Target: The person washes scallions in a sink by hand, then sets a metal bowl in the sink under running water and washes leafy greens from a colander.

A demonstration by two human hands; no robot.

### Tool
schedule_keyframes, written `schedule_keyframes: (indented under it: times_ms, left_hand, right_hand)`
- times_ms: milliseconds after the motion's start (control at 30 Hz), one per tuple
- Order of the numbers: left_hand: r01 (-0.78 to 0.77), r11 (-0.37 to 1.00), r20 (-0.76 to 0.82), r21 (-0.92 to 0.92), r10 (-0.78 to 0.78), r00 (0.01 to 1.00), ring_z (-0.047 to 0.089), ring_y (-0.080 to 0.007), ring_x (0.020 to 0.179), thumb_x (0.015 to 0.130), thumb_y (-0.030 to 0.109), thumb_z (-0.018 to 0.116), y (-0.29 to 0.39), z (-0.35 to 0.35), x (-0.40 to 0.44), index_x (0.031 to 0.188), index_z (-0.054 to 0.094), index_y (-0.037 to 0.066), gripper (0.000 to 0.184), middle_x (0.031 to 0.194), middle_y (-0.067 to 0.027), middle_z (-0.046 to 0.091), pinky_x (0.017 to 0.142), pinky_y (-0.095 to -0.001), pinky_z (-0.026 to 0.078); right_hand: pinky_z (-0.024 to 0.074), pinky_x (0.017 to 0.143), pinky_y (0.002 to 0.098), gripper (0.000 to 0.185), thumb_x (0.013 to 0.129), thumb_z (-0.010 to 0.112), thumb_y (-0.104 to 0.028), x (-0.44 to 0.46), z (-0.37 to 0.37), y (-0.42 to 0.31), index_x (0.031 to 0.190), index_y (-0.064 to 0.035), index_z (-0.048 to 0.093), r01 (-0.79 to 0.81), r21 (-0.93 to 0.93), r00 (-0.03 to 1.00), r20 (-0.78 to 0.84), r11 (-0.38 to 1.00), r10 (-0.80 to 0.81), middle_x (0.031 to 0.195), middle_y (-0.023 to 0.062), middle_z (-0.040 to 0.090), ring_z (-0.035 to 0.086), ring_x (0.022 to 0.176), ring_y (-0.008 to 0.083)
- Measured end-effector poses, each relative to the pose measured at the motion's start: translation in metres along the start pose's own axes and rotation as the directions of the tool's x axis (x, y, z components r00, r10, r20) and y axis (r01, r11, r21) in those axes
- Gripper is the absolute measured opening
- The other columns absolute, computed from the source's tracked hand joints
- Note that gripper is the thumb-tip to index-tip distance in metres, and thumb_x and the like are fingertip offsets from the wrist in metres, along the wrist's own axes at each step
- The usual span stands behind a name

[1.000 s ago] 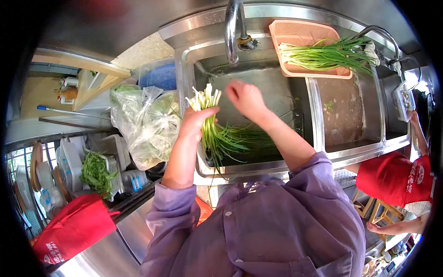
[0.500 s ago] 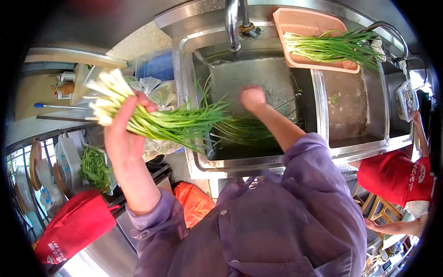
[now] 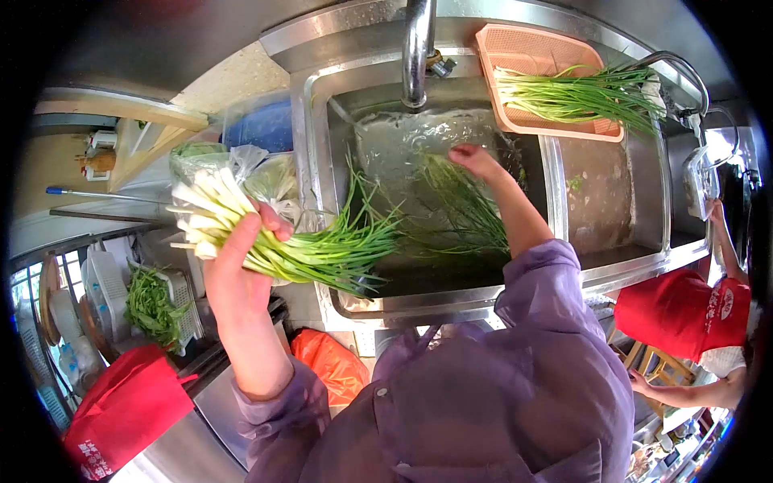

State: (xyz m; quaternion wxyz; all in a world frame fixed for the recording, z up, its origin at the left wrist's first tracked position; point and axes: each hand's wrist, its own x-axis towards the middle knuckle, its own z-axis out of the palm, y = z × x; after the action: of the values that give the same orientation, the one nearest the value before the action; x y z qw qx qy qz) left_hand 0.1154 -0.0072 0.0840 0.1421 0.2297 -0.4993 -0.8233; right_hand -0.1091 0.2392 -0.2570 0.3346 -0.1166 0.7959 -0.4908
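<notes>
My left hand point(image 3: 241, 270) is closed around a thick bunch of scallions point(image 3: 310, 253). Their white root ends point left, and the green tops reach over the left rim of the sink point(image 3: 310, 177). Over the sink's water, my right hand point(image 3: 479, 163) has its fingers curled together; whether anything is pinched in them cannot be made out. Loose green scallion leaves point(image 3: 467, 213) float in the water just below that hand. Under a chrome faucet point(image 3: 416, 56), the water surface is rippled.
A pink basket point(image 3: 519, 52) with more scallions point(image 3: 576, 92) straddles the back of the second basin point(image 3: 600, 185). Bagged produce point(image 3: 278, 177) and a blue bin point(image 3: 262, 125) stand left. A person in a red apron point(image 3: 684, 314) works at right; another red apron point(image 3: 129, 410) shows lower left.
My left hand has shifted slightly right and down with the scallions. My right hand has moved right, and the floating leaves have drifted up toward it. The view has shifted a little.
</notes>
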Motion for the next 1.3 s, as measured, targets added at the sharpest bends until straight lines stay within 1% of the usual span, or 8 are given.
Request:
schedule_keyframes:
  times_ms: [200,300,400,467,567,967,1167,1300]
  left_hand:
    - [0.073,0.997,-0.012,-0.006,-0.073,0.997,0.05,-0.0205,0.067,0.077,0.004,0.051,-0.019,0.004,0.006,0.092,0.048,0.0,0.016,0.073,-0.0102,0.052,0.063,-0.0305,0.042]
    - [0.085,0.996,-0.006,0.005,-0.085,0.996,0.05,-0.0205,0.067,0.077,0.004,0.051,-0.025,0.005,0.007,0.093,0.048,0.0,0.017,0.074,-0.0103,0.052,0.063,-0.0308,0.042]
    - [0.108,0.994,0.009,0.002,-0.108,0.994,0.051,-0.0203,0.068,0.077,0.003,0.051,-0.023,0.004,0.003,0.093,0.049,-0.001,0.017,0.075,-0.0102,0.053,0.063,-0.0308,0.042]
    - [0.114,0.993,0.037,-0.015,-0.113,0.993,0.051,-0.0203,0.068,0.077,0.002,0.052,-0.025,0.004,0.002,0.093,0.049,-0.001,0.017,0.075,-0.0102,0.053,0.063,-0.0308,0.043]
    - [0.129,0.991,0.015,-0.035,-0.128,0.992,0.052,-0.0203,0.069,0.076,0.002,0.051,-0.029,0.004,0.003,0.093,0.049,-0.001,0.017,0.076,-0.0103,0.054,0.063,-0.0307,0.044]
    - [0.186,0.982,0.001,-0.027,-0.186,0.983,0.055,-0.0203,0.066,0.074,0.0,0.053,-0.047,0.013,0.002,0.092,0.05,-0.002,0.018,0.075,-0.0115,0.056,0.06,-0.03,0.045]
    - [0.193,0.98,-0.04,-0.036,-0.195,0.98,0.055,-0.0204,0.065,0.074,0.001,0.054,-0.055,0.007,-0.002,0.093,0.05,-0.002,0.02,0.075,-0.0116,0.056,0.06,-0.0296,0.045]
    - [0.184,0.983,-0.04,-0.01,-0.184,0.982,0.055,-0.0202,0.066,0.074,0.001,0.054,-0.061,0.007,-0.005,0.093,0.05,-0.002,0.02,0.075,-0.0114,0.056,0.06,-0.0297,0.045]
  right_hand:
    - [0.0412,0.081,0.0348,0.041,0.078,0.051,-0.034,0.02,0.066,-0.005,0.098,0.0015,0.057,-0.174,-0.584,0.985,-0.09,0.793,0.149,0.099,0.0179,0.058,0.056,0.092,0.026]
    - [0.0409,0.082,0.0354,0.037,0.078,0.049,-0.031,0.025,0.066,0.039,0.094,0.002,0.057,0.145,-0.64,0.935,0.339,0.755,0.107,0.093,0.0197,0.059,0.056,0.088,0.027]
    - [0.0417,0.079,0.0345,0.027,0.079,0.05,-0.023,0.031,0.045,0.072,0.091,-0.0006,0.059,-0.194,-0.807,0.979,-0.193,0.558,0.062,0.086,0.0163,0.06,0.057,0.083,0.0241]
    - [0.0419,0.077,0.0325,0.021,0.081,0.05,-0.015,-0.001,0.0,-0.006,0.094,-0.0014,0.059,-0.187,-0.336,0.98,-0.006,0.923,0.197,0.087,0.0119,0.062,0.056,0.086,0.0191]
    - [0.0408,0.079,0.0301,0.023,0.083,0.05,-0.012,-0.029,-0.026,-0.05,0.102,-0.0009,0.055,-0.142,0.327,0.958,0.284,0.934,0.046,0.089,0.0093,0.062,0.054,0.092,0.016]
    - [0.04,0.082,0.0274,0.025,0.085,0.05,-0.016,-0.054,-0.008,-0.104,0.103,0.0007,0.049,-0.184,0.712,0.904,0.394,0.677,-0.168,0.088,0.0087,0.057,0.055,0.086,0.0171]
    - [0.0444,0.069,0.0297,0.02,0.08,0.054,-0.014,-0.009,0.033,-0.037,0.097,-0.0032,0.052,0.196,0.077,0.97,0.131,0.978,-0.204,0.086,0.0058,0.06,0.056,0.08,0.0154]
    - [0.0457,0.07,0.0368,0.026,0.077,0.053,-0.018,-0.019,0.064,-0.026,0.1,-0.0055,0.053,-0.051,-0.634,0.997,-0.072,0.772,0.007,0.093,0.0104,0.06,0.058,0.085,0.0239]
